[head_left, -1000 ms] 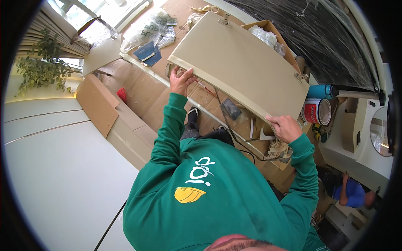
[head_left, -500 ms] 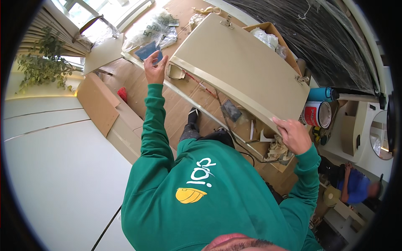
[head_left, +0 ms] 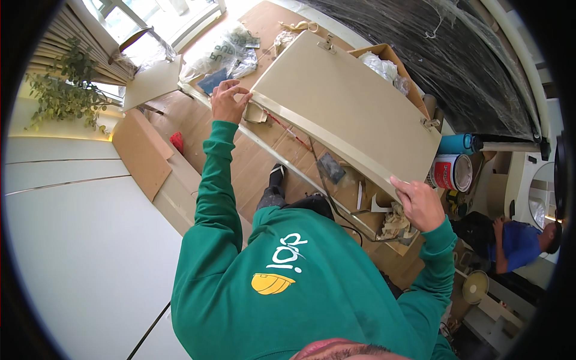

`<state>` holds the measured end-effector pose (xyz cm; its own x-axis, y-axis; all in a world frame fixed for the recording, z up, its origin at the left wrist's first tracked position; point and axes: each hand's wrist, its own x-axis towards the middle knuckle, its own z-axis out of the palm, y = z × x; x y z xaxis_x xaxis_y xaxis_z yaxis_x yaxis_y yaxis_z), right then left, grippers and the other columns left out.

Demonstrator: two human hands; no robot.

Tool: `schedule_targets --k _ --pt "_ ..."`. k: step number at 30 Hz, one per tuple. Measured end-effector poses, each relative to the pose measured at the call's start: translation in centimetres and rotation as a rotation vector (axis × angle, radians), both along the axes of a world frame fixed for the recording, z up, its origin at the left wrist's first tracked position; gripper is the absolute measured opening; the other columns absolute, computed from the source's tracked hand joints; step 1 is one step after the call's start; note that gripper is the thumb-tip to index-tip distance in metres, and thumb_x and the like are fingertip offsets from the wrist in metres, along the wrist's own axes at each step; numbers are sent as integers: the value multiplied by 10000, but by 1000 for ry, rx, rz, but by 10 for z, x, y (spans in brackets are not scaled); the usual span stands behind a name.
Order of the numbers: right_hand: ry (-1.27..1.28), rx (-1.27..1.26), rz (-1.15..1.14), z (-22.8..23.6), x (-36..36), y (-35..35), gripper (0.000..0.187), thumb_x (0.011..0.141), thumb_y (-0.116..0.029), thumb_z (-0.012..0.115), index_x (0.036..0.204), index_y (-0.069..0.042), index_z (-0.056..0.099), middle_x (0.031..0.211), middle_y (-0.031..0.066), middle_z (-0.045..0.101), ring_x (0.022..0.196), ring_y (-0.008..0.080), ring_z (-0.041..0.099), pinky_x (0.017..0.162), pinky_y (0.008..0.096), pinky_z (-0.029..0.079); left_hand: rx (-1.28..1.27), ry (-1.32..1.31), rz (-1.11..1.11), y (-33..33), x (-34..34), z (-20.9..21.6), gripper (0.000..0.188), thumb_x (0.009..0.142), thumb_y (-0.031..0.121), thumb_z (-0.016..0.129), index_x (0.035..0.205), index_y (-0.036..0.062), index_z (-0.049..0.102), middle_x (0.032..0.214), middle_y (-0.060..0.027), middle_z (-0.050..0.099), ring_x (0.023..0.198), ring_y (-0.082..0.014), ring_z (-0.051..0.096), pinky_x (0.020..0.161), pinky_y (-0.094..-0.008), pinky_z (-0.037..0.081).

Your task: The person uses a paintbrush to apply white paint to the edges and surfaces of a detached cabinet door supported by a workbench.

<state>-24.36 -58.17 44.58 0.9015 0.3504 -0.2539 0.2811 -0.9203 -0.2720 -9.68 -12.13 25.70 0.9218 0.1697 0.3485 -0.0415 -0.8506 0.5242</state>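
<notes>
A beige cabinet door (head_left: 348, 90) with metal hinges lies slanted across the workbench, a paler strip (head_left: 318, 133) along its near long edge. At the door's left corner is my left hand (head_left: 229, 103), thumb and forefinger pinched together on the edge. My right hand (head_left: 420, 203) is closed at the near right end, its forefinger laid along the edge and its other fingers curled. Its thumb is hidden. Just beyond my left hand lies a blue sheet (head_left: 213, 80). Under the door's edge, a dark grey flat pad (head_left: 330, 168) rests on the bench.
A paint tin (head_left: 451, 172) and a teal cylinder (head_left: 457, 143) stand right of the door. Behind it is a cardboard box (head_left: 393, 57) with plastic. Crumpled paper (head_left: 396, 223) lies near my right hand. A cable (head_left: 321, 174) hangs by my legs. At right is a person in blue (head_left: 521, 245).
My left hand has come right onto the door's corner, its fingers closing to a pinch. The right hand stays at the near edge. The person in blue has shifted slightly.
</notes>
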Motion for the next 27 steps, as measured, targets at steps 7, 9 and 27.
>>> schedule_targets --k 7,9,27 --pt "-7 21 -3 -6 -1 -2 286 896 -139 614 1168 -126 704 760 188 605 724 398 603 645 491 483 -12 12 22 3 0 -8 158 757 293 810 857 174 782 1240 -23 620 1146 -258 535 1002 -446 390" --pt "-6 25 -9 -7 -1 -2 288 894 -139 616 1168 -125 703 762 188 607 725 397 603 648 491 484 -20 13 36 2 -1 -11 156 756 289 811 853 172 781 1243 -23 619 1146 -258 535 1002 -446 389" --pt "-6 103 -40 -4 2 -6 270 911 -134 595 1155 -126 710 777 194 617 729 403 603 652 487 479 -118 -67 11 -8 -1 -4 142 788 201 771 849 74 750 1244 -96 626 1109 -304 547 978 -411 427"
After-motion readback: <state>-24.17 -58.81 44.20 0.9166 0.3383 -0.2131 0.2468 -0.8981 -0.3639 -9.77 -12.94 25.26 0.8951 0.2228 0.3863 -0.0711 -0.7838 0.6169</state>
